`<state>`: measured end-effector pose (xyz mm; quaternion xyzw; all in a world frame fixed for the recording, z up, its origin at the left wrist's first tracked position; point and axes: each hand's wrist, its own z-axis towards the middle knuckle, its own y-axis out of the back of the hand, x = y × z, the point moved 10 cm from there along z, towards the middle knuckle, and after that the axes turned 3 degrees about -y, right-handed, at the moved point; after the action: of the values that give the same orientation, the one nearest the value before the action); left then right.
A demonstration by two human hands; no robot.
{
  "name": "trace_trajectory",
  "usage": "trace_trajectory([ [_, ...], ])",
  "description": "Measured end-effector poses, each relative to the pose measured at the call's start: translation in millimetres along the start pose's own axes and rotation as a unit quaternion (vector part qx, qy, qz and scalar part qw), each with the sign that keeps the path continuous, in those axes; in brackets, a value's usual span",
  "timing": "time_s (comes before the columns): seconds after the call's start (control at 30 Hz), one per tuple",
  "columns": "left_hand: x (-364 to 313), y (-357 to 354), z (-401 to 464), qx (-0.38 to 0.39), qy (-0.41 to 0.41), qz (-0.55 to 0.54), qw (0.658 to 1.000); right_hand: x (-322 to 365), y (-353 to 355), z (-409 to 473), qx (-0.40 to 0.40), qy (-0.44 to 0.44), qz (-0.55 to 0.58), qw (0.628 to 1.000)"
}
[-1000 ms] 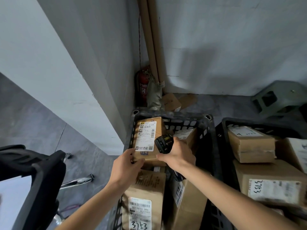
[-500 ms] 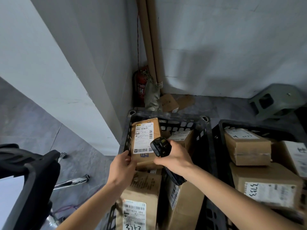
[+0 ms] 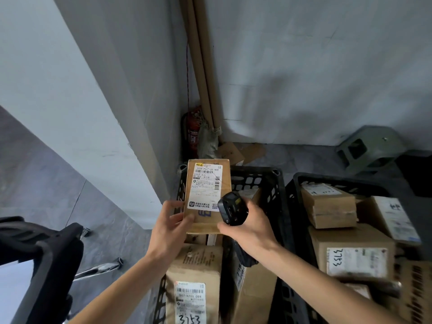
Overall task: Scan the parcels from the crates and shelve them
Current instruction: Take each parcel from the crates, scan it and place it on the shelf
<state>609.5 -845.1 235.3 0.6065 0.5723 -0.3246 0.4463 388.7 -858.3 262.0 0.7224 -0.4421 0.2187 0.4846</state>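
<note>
Left hand (image 3: 171, 224) holds parcel (image 3: 205, 195); right hand (image 3: 251, 226) (gripping) scanner (image 3: 232, 210).

The white label on the parcel (image 3: 207, 195) held up at the centre of the frame reads "502B P021-00 A58" above its barcode, with "P021" lower on its left; its smaller print is too fine to read. At bottom centre, a box (image 3: 194, 284) carries a label printed "507-N705 094" and handwritten "3753". At lower right, another box's label (image 3: 356, 261) bears handwritten "3753", seen sideways.
</note>
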Motion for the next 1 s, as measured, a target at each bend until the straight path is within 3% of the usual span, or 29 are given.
trace_trajectory([
  [0.3, -76.7, -15.2, -53.5, 0.063, -0.08, -0.026, 0.994, 43.8, 65.9, -75.8, -0.081, 0.058, 0.033, 0.994],
  [0.57, -170.6, -45.4, -143.4, 0.174, -0.148, 0.0, 0.974, 60.1, 152.8, -190.5, -0.144, 0.083, 0.074, 0.983],
  [1.0, -276.2, -158.9, -402.0, 0.333, -0.23, -0.007, 0.914, 9.4, 310.3, -469.8, -0.282, 0.076, 0.093, 0.952],
])
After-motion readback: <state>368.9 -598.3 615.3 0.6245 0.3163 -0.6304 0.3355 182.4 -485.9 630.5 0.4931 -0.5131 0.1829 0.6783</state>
